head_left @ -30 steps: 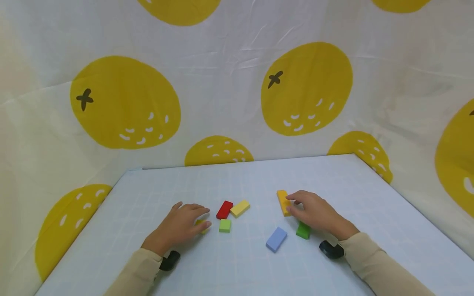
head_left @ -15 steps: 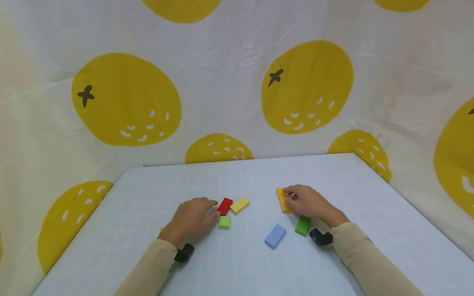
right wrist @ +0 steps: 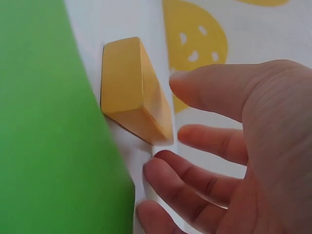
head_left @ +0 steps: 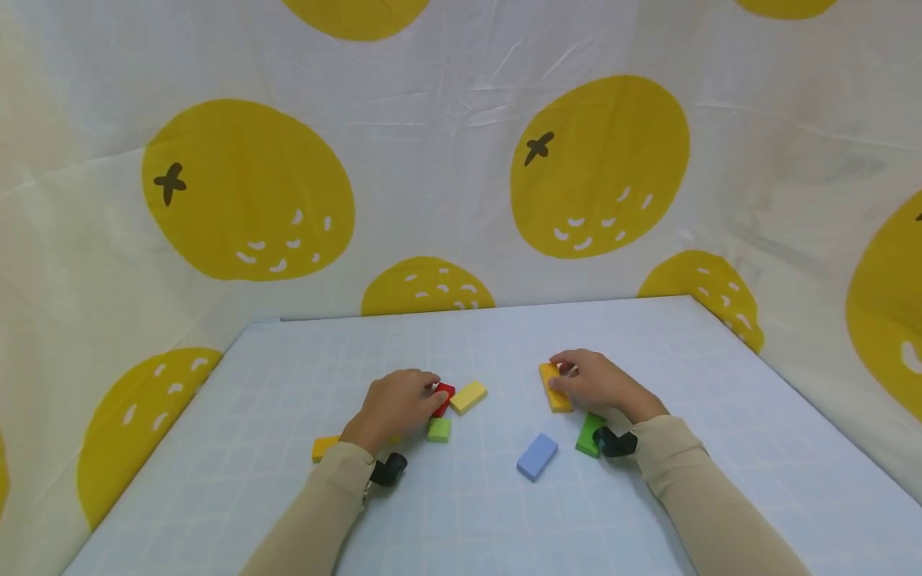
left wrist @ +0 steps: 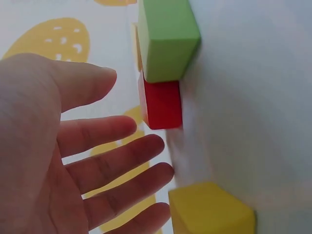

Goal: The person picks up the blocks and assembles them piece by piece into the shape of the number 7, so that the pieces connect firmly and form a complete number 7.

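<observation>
My left hand (head_left: 396, 406) reaches over the red block (head_left: 442, 398), which it partly hides in the head view. In the left wrist view its fingers are extended and apart from the red block (left wrist: 164, 105), with the light green block (left wrist: 170, 44) just above that. My right hand (head_left: 598, 381) hovers beside the long orange block (head_left: 555, 390). The right wrist view shows a gap between thumb and fingertips and the orange block (right wrist: 124, 78); the fingers are loosely bent and hold nothing. A green block (head_left: 589, 436) lies below the right wrist.
A pale yellow block (head_left: 469, 398) lies right of the red one. A blue block (head_left: 537, 457) is at the table's middle. An orange-yellow block (head_left: 326, 447) shows beside the left forearm, and a yellow block (left wrist: 212, 209) sits beneath the left hand. A patterned curtain (head_left: 432, 200) stands behind the table.
My left hand has moved right and away from me, from over the yellow block to the red one. My right hand has shifted slightly left and farther out at the orange block. The blocks stay put.
</observation>
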Tool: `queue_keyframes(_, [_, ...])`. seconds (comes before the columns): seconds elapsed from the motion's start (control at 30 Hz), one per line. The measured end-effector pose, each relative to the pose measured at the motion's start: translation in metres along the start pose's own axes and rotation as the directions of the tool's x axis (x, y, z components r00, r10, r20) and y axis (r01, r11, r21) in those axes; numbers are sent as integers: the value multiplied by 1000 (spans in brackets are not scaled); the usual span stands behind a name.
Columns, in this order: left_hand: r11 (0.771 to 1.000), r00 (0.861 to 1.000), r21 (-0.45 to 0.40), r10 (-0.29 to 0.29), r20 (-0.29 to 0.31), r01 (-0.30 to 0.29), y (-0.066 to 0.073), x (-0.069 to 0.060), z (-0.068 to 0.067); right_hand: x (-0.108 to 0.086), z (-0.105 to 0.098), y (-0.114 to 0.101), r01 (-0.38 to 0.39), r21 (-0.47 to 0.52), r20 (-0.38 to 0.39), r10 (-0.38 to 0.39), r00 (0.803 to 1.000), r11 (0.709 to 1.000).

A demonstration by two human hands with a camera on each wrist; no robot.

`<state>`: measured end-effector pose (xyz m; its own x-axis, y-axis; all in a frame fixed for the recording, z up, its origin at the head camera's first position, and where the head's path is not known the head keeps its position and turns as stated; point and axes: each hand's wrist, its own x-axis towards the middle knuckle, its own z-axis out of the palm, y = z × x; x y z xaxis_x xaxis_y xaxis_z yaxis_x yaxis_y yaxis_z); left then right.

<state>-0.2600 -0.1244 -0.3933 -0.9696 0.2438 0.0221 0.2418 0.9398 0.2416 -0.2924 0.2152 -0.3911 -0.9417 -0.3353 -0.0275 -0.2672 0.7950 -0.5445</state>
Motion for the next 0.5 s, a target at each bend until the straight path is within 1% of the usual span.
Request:
queue_keyframes(0.1, [999, 999, -1, 33, 2, -33, 1, 3, 2, 1, 2, 1, -8, -5, 18, 8, 1000, 1000])
queue_keyframes(0.2, [997, 997, 13, 76, -16, -75, 3, 6, 4, 2, 2, 2, -1, 0, 25, 1, 1000, 1000])
queue_keyframes(0.3, [994, 994, 38, 105, -32, -104, 6, 7, 8, 4, 2, 3, 17, 12, 35, -18, 999, 1000])
queue_keyframes(0.37, [992, 993, 53, 113, -34, -111, 8, 6, 10, 4, 3, 3, 19, 8, 50, -19, 999, 1000])
queue_keyframes(0.5, [993, 994, 60, 107, -19, -106, 13, 3, 12, 3, 3, 5, 5, -9, 87, -4, 996, 1000])
